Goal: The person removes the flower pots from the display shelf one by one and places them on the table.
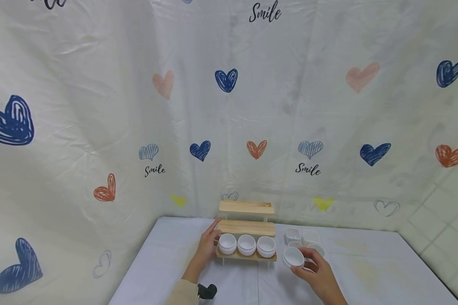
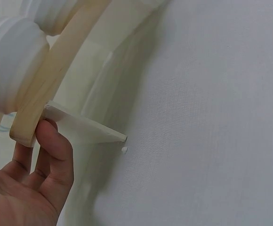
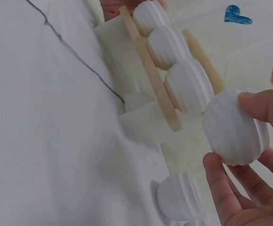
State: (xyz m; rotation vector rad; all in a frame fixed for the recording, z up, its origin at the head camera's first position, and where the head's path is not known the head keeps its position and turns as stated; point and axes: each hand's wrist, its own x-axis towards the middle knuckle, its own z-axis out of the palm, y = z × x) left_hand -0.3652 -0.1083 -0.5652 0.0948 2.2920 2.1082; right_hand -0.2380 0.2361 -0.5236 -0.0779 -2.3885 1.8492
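Note:
A three-tier stand [image 1: 246, 228] with wooden boards and white supports is near the back of the table. Three white ribbed pots [image 1: 247, 245] sit in a row on its lowest board. My left hand [image 1: 207, 245] holds the left end of the stand; in the left wrist view its fingertips grip the board's end [image 2: 26, 125] beside a white support. To the right of the stand, my right hand [image 1: 317, 271] holds another white ribbed pot [image 3: 235, 127] off the table, thumb on one side and fingers on the other. The pot's opening faces up toward the head camera.
Behind the right hand, several white containers stand on the table: a square one [image 1: 293, 234], a second square one [image 1: 311, 236] and round pots [image 1: 318, 249]. A white cloth [image 1: 137, 275] covers the table. A heart-printed curtain [image 1: 259, 118] hangs behind it.

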